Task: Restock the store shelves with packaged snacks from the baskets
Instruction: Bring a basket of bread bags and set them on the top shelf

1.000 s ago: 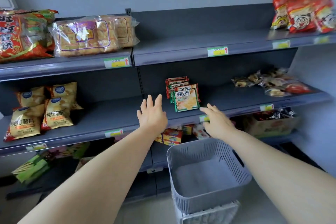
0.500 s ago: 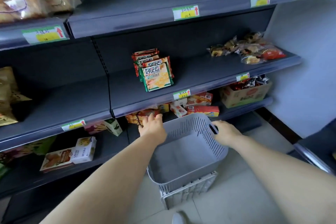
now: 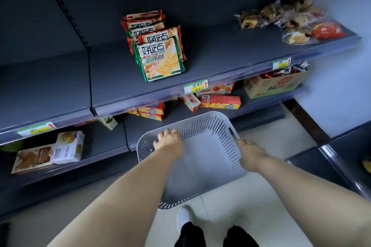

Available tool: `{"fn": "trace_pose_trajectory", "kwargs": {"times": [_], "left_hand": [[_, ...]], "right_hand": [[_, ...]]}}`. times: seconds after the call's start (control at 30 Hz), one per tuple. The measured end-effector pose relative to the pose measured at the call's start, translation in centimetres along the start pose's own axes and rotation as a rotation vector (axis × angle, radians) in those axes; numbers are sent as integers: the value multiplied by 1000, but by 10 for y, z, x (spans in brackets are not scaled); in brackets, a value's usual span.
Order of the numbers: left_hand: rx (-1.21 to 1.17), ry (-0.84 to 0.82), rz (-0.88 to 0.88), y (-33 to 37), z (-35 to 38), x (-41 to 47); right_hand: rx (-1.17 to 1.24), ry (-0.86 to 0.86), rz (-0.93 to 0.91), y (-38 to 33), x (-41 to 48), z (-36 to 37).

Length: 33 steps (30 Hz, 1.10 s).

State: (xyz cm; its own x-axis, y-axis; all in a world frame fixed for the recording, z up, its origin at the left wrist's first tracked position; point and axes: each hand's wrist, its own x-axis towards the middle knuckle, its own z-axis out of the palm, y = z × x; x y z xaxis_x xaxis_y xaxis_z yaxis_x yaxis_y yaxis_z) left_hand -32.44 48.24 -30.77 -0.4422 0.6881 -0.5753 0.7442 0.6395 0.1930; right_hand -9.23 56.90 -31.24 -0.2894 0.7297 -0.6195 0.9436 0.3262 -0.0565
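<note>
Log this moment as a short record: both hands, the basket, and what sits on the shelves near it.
left hand: grips the basket's left rim
right hand: holds the right rim by the handle slot
basket: grey, slotted walls, nothing visible inside
middle shelf: cracker packs standing in a row; clear-wrapped pastries at the right end
lower shelf: red snack boxes; open cardboard box to their right

The right hand (image 3: pixel 252 155) hides its fingers behind the basket (image 3: pixel 202 124) wall. Above the basket, the shelf lip (image 3: pixel 140 97) cuts off the boxes (image 3: pixel 219 102); the price tag (image 3: pixel 195 87) writing is unreadable.
</note>
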Motion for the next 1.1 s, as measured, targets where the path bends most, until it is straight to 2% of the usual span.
{"fn": "trace_pose_trajectory", "kwargs": {"times": [0.27,0.43,0.57,0.73,0.9,1.0,1.1], "left_hand": [[-86,-22,-162,5,22,12],[-154,-24,-244,19,42,4],[-203,-25,-320,24,58,-9],[-258,40,-505,20,77,-29],[-324,38,-638,21,93,-52],[-403,77,-696,21,93,-67],[-485,150,-737,16,86,-85]], "right_hand": [[-6,-36,-19,0,36,3],[136,-79,-65,14,54,4],[261,-144,-16,13,64,3],[136,-102,-27,7,81,-6],[66,-195,-128,1,80,-22],[235,-174,-115,-21,71,-23],[316,-217,-180,-50,56,-33]]}}
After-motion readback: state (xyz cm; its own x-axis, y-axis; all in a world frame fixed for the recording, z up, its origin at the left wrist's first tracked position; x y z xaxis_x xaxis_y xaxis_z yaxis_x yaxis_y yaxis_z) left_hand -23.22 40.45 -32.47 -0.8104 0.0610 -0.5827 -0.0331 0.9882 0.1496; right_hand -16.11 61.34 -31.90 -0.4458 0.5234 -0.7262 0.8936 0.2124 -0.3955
